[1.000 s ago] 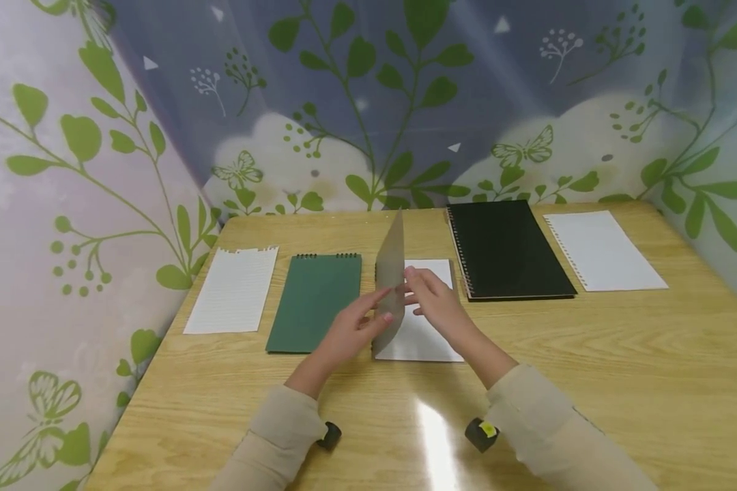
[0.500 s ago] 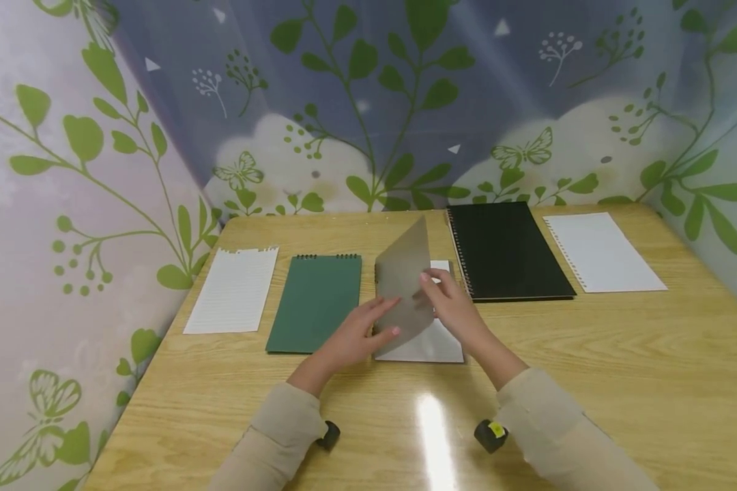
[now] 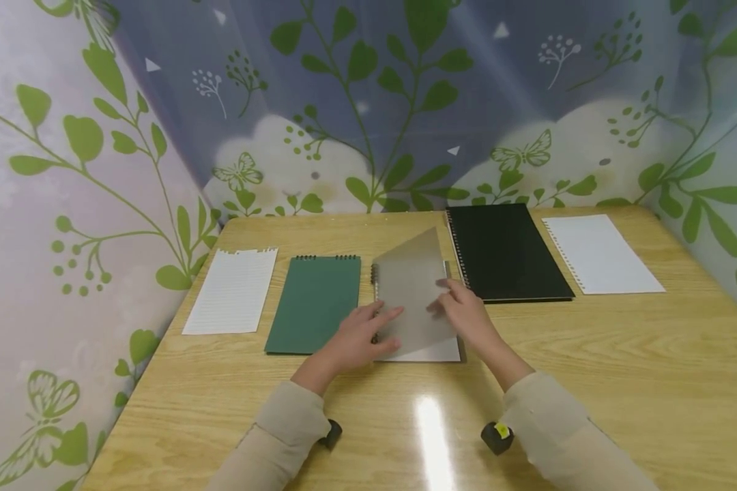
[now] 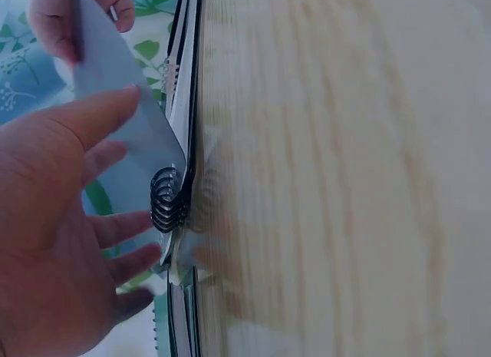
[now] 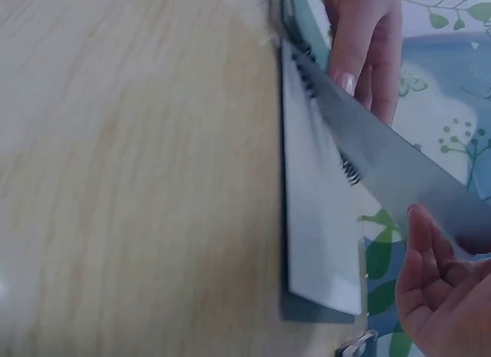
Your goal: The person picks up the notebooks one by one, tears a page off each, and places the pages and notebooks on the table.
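Observation:
A spiral notebook lies in the middle of the table, coil on its left side. Its grey cover [image 3: 408, 286] stands tilted over the white page [image 3: 426, 352]. My right hand [image 3: 467, 317] holds the cover near its free right edge, with digits on both sides of it in the left wrist view. My left hand [image 3: 359, 341] reaches over the coil side, fingers spread and fairly straight, beside the black coil [image 4: 169, 199]. Whether its fingertips touch the cover is hard to tell. Left of it lies a green top-spiral notepad [image 3: 313, 300].
A large black spiral notebook [image 3: 506, 252] lies at the back right. Beyond it is a white sheet [image 3: 604, 256] with a perforated left edge. A lined sheet [image 3: 233, 290] with a torn top lies at the left. A patterned wall [image 3: 319, 102] borders the wooden table [image 3: 620, 382].
The grey cover has swung from nearly upright down to the right, over the white page. My right hand has moved right with it; my left hand stays near the coil.

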`<state>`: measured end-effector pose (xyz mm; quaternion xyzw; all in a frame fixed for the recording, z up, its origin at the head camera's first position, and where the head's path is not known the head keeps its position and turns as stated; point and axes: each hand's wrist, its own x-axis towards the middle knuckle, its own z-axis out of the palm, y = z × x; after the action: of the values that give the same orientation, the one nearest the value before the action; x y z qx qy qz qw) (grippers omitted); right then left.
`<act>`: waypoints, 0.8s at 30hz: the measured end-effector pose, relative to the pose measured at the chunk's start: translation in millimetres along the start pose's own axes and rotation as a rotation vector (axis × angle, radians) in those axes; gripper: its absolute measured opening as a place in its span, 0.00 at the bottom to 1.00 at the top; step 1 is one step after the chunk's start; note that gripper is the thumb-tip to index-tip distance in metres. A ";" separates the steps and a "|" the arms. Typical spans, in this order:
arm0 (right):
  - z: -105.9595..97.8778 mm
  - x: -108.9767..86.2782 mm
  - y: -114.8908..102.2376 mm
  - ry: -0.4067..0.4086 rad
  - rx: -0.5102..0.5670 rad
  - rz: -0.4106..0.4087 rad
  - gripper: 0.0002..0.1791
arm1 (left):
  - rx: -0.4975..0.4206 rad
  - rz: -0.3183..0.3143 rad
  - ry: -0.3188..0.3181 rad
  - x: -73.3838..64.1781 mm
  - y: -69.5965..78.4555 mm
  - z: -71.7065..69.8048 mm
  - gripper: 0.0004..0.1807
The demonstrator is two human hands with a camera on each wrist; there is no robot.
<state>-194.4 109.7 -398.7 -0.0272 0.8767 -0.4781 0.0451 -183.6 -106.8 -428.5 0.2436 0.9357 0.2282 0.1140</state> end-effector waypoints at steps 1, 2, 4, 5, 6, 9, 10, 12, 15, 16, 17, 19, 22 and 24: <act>-0.1 0.5 1.9 0.002 -0.008 0.002 0.24 | 0.023 -0.005 0.003 0.1 0.2 0.2 0.32; 0.0 0.7 3.7 0.001 -0.013 0.006 0.24 | 0.045 -0.011 0.007 0.3 0.2 0.5 0.32; 0.6 1.6 8.3 -0.003 -0.035 0.013 0.25 | 0.088 -0.028 0.008 0.8 0.1 0.9 0.32; 1.0 2.1 10.9 -0.004 -0.048 0.019 0.25 | 0.100 -0.041 0.006 0.9 0.2 1.1 0.32; 1.6 2.2 13.3 -0.008 -0.058 0.026 0.26 | 0.108 -0.054 0.001 1.2 0.3 1.4 0.32; 3.7 3.9 20.3 -0.011 -0.102 0.041 0.27 | 0.128 -0.079 -0.019 2.8 1.3 2.1 0.32; 4.4 4.3 22.3 -0.011 -0.116 0.046 0.28 | 0.134 -0.086 -0.026 3.6 1.7 2.3 0.32; 5.4 4.4 24.9 -0.018 -0.132 0.053 0.29 | 0.149 -0.098 -0.035 5.0 2.4 2.7 0.32; 6.4 4.7 27.4 -0.028 -0.157 0.054 0.30 | 0.158 -0.119 -0.044 6.1 3.6 2.1 0.32; 6.7 4.8 28.1 -0.032 -0.165 0.051 0.30 | 0.163 -0.126 -0.046 6.1 3.9 1.6 0.32; 7.0 5.1 28.6 -0.037 -0.171 0.046 0.31 | 0.165 -0.134 -0.048 6.1 4.1 1.1 0.32; 7.3 6.8 31.0 -0.050 -0.186 0.024 0.31 | 0.165 -0.145 -0.053 5.9 4.6 -0.4 0.32; 7.5 9.7 35.8 -0.073 -0.208 -0.021 0.31 | 0.165 -0.157 -0.060 6.1 5.0 -2.9 0.31; 7.7 12.0 38.7 -0.090 -0.221 -0.042 0.32 | 0.164 -0.162 -0.064 7.0 4.3 -4.4 0.31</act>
<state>-205.7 123.1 -436.0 -0.0717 0.9203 -0.3779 0.0713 -189.3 -101.5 -423.3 0.1827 0.9637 0.1332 0.1417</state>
